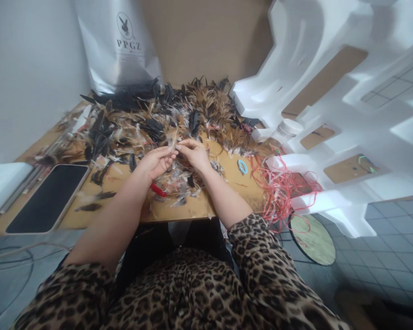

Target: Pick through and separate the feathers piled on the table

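Held a pale feather roughly upright, its lower end pinched between thumb and finger of the left hand, remaining fingers curled loosely toward the palm. Had the right hand just beside, thumb and forefinger at the feather's lower end from the other side; could not tell, at so small a size, whether clamped on it or only touching. Saw the feather's upper part standing above both sets of fingertips, in front of a heap of brown and black feathers spread across the back of the bench. Found loose fluff right below the hands, a red object near the left wrist, and a blue ring to the right of the right hand. Noticed a phone lying well to the left, and a tangle of red string on the far right beside white foam. Spotted a white-lidded jar near the foam and a silver bag behind the heap.
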Tool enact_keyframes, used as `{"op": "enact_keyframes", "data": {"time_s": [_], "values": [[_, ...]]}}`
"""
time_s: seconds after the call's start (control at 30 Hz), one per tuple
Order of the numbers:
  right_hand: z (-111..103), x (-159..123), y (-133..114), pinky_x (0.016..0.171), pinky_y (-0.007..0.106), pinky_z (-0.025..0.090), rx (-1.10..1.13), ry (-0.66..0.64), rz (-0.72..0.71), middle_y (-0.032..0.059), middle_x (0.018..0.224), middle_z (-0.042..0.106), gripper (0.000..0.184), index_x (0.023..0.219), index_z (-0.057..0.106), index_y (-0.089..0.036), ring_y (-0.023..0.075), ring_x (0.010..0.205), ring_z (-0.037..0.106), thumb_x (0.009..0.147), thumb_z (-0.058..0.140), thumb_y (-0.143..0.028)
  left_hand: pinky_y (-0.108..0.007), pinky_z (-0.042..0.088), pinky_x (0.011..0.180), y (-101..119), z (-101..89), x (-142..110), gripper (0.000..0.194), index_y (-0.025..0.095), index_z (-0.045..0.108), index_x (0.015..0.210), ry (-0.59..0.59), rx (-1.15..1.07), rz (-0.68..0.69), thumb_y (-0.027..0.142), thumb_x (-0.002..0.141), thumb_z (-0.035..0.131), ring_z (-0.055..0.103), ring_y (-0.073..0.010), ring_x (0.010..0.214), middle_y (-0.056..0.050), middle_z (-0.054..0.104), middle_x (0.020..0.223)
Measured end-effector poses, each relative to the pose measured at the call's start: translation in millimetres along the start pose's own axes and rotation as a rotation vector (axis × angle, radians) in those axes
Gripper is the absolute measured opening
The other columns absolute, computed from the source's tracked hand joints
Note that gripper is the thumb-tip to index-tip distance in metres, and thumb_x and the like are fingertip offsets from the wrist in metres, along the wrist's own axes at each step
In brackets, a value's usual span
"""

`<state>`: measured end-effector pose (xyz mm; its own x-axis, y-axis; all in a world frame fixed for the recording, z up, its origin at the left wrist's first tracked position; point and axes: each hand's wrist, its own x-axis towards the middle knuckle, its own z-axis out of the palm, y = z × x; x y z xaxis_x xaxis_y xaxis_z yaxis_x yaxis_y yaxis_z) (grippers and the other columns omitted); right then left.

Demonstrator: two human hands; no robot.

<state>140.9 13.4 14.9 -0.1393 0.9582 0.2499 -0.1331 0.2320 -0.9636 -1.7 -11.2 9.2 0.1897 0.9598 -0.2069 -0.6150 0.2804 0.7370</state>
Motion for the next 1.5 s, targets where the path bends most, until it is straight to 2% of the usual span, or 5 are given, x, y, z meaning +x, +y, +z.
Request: {"op": "enact_keyframes", "data": {"time_s": [0.3,0.57,0.87,1.1,1.5], "values": [[-16,7,0,0.075,0.025,0.046,-0.077,-0.269,-0.110,0.0004,0.074,0.067,0.019,0.073,0.068,-0.015,0.0101,0.072,0.059,0.064,0.072,-0.031,-0.013,0.046,0.043,8,1.9,-8,0.021,0.005,0.062,0.076,-0.001,-0.094,-0.247,0.009,0.085,0.043,0.058,-0.0071,0.047,-0.008,0.064,0.060],[-23,9,-1,0.072,0.024,0.045,-0.086,-0.332,-0.085,-0.0002,0.071,0.064,0.020,0.072,0.067,-0.015,0.0092,0.068,0.056,0.064,0.073,-0.032,-0.013,0.046,0.042,9,2.1,-9,0.021,0.005,0.063,0.072,0.005,-0.065,-0.303,0.005,0.082,0.044,0.058,-0.0076,0.046,-0.009,0.063,0.058],[-19,8,3,0.071,0.023,0.044,-0.042,-0.272,-0.016,-0.0003,0.073,0.065,0.023,0.074,0.067,-0.015,0.0088,0.069,0.056,0.060,0.074,-0.032,-0.012,0.048,0.046,4,-1.7,-6,0.013,0.005,0.065,0.075,-0.048,0.032,-0.231,-0.004,0.073,0.056,0.060,-0.0070,0.049,-0.007,0.065,0.063],[-13,7,2,0.046,0.018,0.031,0.074,-0.042,0.190,-0.0060,0.055,0.053,0.034,0.074,0.060,-0.015,0.0035,0.045,0.040,0.059,0.073,-0.042,-0.012,0.048,0.047,0,-0.1,-1,0.006,0.006,0.064,0.070,0.047,0.067,-0.016,0.000,0.070,0.064,0.060,-0.0066,0.051,-0.008,0.067,0.065],[-7,2,1,0.053,0.018,0.034,-0.043,-0.134,0.125,-0.0048,0.058,0.055,0.032,0.064,0.057,-0.014,0.0042,0.053,0.044,0.057,0.073,-0.041,-0.013,0.049,0.051,-8,-0.8,1,0.013,0.007,0.068,0.073,0.094,0.310,0.113,0.011,0.062,0.074,0.062,-0.0081,0.054,-0.010,0.069,0.068]]}}
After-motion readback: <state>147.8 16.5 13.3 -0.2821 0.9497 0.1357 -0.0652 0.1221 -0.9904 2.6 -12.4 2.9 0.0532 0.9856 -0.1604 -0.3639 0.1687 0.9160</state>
